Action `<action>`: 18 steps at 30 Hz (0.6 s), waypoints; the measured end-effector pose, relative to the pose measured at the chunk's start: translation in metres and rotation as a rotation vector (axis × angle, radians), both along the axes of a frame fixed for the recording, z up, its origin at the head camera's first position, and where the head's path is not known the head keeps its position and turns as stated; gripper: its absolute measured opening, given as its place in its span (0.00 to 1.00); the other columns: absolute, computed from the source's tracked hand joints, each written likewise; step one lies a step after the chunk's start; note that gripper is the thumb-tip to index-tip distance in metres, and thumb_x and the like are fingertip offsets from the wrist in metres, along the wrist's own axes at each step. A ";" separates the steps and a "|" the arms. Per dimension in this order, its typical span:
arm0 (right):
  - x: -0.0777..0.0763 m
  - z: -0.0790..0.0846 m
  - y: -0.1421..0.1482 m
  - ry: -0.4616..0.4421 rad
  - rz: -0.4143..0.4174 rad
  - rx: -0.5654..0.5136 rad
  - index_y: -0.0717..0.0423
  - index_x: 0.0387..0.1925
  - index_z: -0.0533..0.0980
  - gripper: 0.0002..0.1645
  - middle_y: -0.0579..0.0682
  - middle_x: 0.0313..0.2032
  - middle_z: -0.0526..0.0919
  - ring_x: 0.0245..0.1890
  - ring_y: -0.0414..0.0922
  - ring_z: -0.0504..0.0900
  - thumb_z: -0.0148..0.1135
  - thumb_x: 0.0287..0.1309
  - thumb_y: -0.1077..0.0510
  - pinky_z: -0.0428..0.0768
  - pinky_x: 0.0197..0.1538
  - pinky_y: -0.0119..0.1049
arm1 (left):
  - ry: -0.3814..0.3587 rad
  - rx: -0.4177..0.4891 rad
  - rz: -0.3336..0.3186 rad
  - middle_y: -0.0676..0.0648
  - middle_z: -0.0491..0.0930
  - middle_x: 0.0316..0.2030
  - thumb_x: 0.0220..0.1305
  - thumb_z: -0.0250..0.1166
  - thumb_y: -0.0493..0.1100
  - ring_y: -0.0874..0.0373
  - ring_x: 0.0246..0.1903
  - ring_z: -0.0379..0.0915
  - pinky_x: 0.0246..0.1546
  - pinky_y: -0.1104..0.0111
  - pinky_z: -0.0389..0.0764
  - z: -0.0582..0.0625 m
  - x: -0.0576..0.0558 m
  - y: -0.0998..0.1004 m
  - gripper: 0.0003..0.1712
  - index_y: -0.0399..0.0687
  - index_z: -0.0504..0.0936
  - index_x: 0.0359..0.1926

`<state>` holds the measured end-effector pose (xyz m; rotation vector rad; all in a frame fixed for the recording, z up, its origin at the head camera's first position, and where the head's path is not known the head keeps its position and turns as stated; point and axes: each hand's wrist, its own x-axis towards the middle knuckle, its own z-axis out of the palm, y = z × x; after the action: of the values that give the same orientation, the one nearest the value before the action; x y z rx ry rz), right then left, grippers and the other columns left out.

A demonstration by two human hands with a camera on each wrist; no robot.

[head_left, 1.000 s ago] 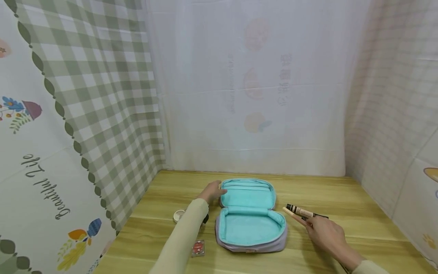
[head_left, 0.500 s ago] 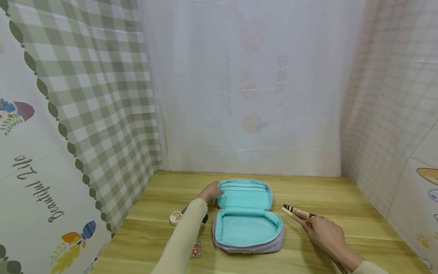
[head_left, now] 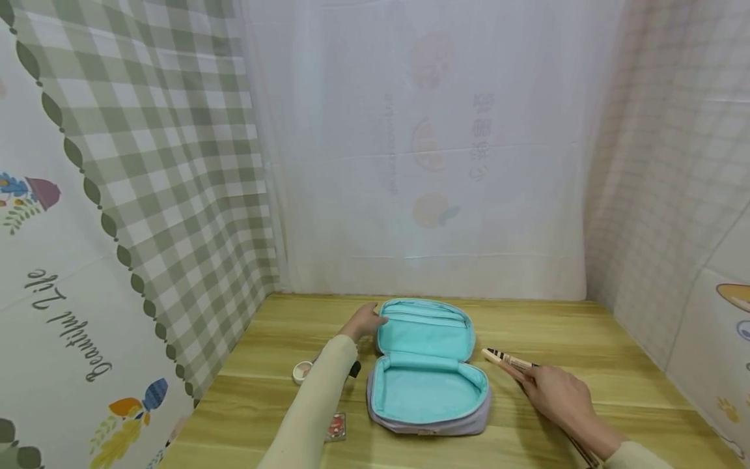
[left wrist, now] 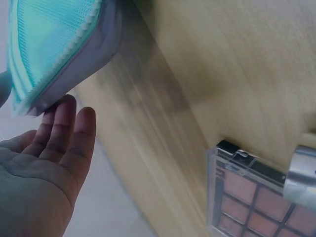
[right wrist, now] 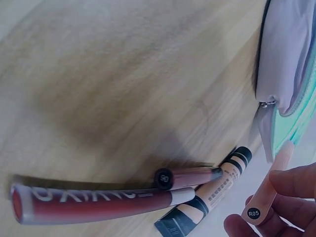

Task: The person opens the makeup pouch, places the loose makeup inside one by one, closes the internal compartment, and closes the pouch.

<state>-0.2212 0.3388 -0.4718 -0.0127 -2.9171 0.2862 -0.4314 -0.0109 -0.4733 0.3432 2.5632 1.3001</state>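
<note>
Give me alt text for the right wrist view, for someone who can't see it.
A right hand pinches a peach tube labelled R05 near a lavender pouch with turquoise lining. On the wooden table lie a red tube, a smaller tube and a black-banded beige tube.

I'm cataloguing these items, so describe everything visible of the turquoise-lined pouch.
The pouch looks like soft fabric, lilac-grey outside and turquoise within. It lies unzipped and open on the table, its lid folded back away from the person, its hollow base nearer. Zip teeth edge the lid, a metallic zip pull shows at one side, and a small patch sits on the front. The left hand holds the lid's left edge.
</note>
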 end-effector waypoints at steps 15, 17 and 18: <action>-0.009 0.010 -0.018 0.022 0.035 -0.050 0.52 0.37 0.86 0.06 0.44 0.22 0.76 0.18 0.42 0.68 0.65 0.61 0.58 0.66 0.18 0.39 | 0.156 0.058 -0.076 0.43 0.74 0.62 0.75 0.56 0.48 0.45 0.60 0.70 0.54 0.52 0.76 0.018 0.005 -0.004 0.21 0.51 0.76 0.65; -0.011 0.011 -0.021 0.030 0.044 -0.055 0.53 0.38 0.86 0.06 0.45 0.23 0.77 0.18 0.42 0.68 0.66 0.61 0.58 0.66 0.18 0.39 | 0.167 0.061 -0.085 0.43 0.74 0.61 0.76 0.56 0.48 0.45 0.60 0.70 0.55 0.52 0.76 0.021 0.007 -0.006 0.19 0.50 0.78 0.63; -0.012 0.012 -0.023 0.035 0.052 -0.054 0.54 0.38 0.86 0.07 0.45 0.24 0.77 0.19 0.42 0.68 0.66 0.61 0.59 0.67 0.18 0.38 | 0.170 0.061 -0.088 0.43 0.75 0.60 0.75 0.56 0.48 0.45 0.60 0.71 0.55 0.53 0.76 0.022 0.009 -0.006 0.19 0.50 0.79 0.62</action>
<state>-0.2335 0.3163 -0.4600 0.0592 -2.8776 0.3695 -0.4229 -0.0170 -0.4512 0.5959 2.6157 1.3733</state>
